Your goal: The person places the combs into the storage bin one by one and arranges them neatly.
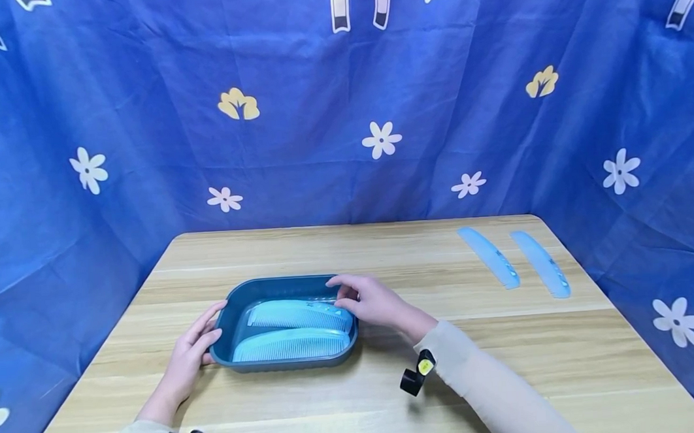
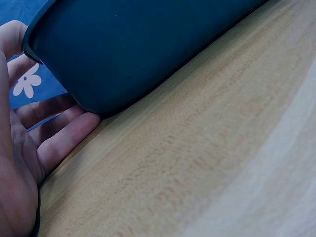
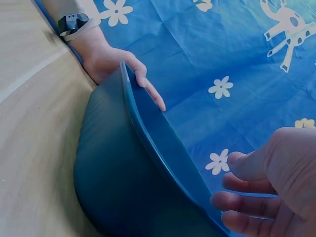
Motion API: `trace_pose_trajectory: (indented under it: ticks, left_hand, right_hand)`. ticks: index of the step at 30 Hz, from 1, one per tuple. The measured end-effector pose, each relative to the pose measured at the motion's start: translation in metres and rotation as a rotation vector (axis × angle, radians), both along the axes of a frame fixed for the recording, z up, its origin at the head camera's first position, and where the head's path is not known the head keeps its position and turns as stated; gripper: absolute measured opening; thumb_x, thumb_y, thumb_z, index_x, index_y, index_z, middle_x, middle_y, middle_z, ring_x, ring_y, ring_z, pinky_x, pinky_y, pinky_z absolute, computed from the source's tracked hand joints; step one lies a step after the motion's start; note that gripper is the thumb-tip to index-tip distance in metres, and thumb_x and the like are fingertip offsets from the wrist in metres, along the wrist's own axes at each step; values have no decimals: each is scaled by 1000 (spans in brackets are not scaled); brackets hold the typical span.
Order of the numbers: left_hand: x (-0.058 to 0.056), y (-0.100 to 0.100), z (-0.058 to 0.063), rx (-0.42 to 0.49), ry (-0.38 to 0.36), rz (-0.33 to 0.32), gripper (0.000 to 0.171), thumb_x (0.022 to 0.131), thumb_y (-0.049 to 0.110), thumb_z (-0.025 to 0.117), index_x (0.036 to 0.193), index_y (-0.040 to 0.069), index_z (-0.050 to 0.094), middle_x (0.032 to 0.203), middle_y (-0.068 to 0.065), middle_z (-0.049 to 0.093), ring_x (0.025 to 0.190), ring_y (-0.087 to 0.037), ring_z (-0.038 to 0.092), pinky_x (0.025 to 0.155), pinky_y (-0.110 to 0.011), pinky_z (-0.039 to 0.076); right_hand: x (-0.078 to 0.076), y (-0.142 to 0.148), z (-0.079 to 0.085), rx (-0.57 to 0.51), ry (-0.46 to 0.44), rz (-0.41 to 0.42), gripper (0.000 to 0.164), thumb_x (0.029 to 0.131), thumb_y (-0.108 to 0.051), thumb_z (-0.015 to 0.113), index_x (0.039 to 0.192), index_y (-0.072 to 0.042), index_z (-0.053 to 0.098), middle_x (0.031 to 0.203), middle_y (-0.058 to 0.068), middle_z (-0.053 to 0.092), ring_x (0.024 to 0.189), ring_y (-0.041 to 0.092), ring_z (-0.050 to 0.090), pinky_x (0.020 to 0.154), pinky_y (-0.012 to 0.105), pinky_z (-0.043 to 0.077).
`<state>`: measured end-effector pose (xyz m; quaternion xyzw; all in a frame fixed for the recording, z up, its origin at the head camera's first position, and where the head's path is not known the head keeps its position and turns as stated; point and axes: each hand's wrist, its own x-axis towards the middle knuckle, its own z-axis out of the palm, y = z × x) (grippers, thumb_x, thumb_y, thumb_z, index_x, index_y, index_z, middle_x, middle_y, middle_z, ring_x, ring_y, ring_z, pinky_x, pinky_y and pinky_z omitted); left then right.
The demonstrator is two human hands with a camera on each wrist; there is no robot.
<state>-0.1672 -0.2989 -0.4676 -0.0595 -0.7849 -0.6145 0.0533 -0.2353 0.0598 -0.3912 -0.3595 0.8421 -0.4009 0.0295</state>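
Note:
A dark teal basin (image 1: 284, 363) sits on the wooden table, left of centre. Inside lie two translucent blue combs side by side, the farther comb (image 1: 299, 315) and the nearer comb (image 1: 289, 346). My left hand (image 1: 184, 359) holds the basin's left end, and in the left wrist view fingers (image 2: 74, 136) touch its outer wall low down near the table. My right hand (image 1: 378, 303) is over the basin's right end with fingers loosely bent, close to the tip of the farther comb. In the right wrist view nothing shows between thumb and fingers (image 3: 247, 203); the combs are hidden there.
Two more blue combs, a left one (image 1: 490, 258) and a right one (image 1: 540, 263), lie slanted at the table's back right. A blue patterned curtain (image 1: 318, 113) hangs behind and along both sides of the wooden table (image 1: 392, 397).

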Motion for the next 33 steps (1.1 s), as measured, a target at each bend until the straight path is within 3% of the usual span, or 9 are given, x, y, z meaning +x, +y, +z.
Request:
trace_pose_trajectory:
  ticks: [17,24,30,33]
  left_hand:
    - [1,0,1,-15,1,1,47,99,17,43,145,15,33,124,-7,43,93,-9,60,64,-34,56]
    - [0,1,-1,-16,1,5,47,99,17,43,145,15,33,128,-19,39,94,-8,60,64,-34,56]
    - [1,-1,-2,-18,12,0,47,99,16,43,145,15,33,126,-14,42,93,-10,60,64,-35,56]
    - [2,-1,-2,-20,18,-3,47,100,16,43,145,15,33,128,-21,40,93,-10,60,64,-35,56]
  right_hand:
    - [-9,32,-5,-96,15,-39,35,86,-5,65,120,-1,58,86,1,62,75,13,58,63,25,51]
    - [-14,47,-8,-106,32,-106,33,85,-4,66,117,-6,61,84,0,61,73,12,58,63,25,51]
    - [-16,60,-12,-99,37,-135,34,85,-4,66,118,-5,60,84,0,62,74,12,58,63,26,51]
    - [-15,65,-12,-94,21,-161,35,85,-5,66,119,-6,60,84,-1,61,74,12,58,62,26,50]
